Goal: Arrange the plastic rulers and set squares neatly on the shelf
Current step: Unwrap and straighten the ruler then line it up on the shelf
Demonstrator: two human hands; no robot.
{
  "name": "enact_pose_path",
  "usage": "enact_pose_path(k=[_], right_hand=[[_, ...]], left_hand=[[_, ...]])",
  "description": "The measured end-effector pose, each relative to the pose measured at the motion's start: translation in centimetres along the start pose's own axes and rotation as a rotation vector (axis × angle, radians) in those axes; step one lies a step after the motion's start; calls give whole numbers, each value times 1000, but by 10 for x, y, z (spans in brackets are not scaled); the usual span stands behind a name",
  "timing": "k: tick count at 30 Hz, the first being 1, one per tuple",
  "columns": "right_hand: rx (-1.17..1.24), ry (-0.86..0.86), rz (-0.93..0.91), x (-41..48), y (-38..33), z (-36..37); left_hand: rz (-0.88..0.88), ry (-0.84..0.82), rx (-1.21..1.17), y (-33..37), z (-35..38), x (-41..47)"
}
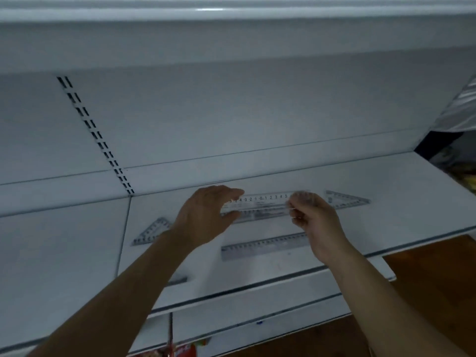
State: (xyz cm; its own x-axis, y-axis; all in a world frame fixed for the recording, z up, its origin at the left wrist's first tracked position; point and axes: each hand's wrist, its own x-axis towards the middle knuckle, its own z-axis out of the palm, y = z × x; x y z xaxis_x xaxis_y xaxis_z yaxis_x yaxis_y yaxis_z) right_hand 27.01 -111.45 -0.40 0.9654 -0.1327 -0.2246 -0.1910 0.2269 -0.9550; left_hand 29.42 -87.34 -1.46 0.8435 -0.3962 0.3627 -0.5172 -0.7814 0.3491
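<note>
A clear plastic ruler (260, 204) with printed numbers is lifted a little above the white shelf (399, 181), held at both ends. My left hand (206, 215) grips its left end and my right hand (313, 217) pinches its right end. A second clear ruler (262, 246) lies flat on the shelf just in front of it, its right end hidden by my right wrist. One set square (346, 199) lies to the right near the back. Another set square (152, 231) lies to the left, partly behind my left forearm.
A dark strip (177, 280), perhaps another ruler, peeks out beside my left forearm near the shelf's front edge. A slotted upright (95, 135) runs down the white back panel. An upper shelf (231, 11) hangs overhead. Lower shelves, red packaging (180, 351) and brown floor (432, 292) lie below.
</note>
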Motion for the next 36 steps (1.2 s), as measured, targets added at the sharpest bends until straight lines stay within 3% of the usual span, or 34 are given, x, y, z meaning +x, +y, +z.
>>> enact_pose_path(k=[4,8,11,19,27,36], right_hand=[[-236,-57,-113,28,-1,-19],[-903,-158,-579,50,-6,-43],[-1194,-371,-850,70,-8,-48],[-1397,-513,-761,95,-3,-41],[-1451,-575,-682,101,8,-37],[-1440,-637,-565,100,7,-35]], left_hand=[[-154,-61,-23,12,2,5],[-270,-98,2,21,6,10],[-335,-151,33,27,9,18],[-383,-254,60,20,20,24],[-403,-359,17,4,31,22],[-303,-454,34,3,26,27]])
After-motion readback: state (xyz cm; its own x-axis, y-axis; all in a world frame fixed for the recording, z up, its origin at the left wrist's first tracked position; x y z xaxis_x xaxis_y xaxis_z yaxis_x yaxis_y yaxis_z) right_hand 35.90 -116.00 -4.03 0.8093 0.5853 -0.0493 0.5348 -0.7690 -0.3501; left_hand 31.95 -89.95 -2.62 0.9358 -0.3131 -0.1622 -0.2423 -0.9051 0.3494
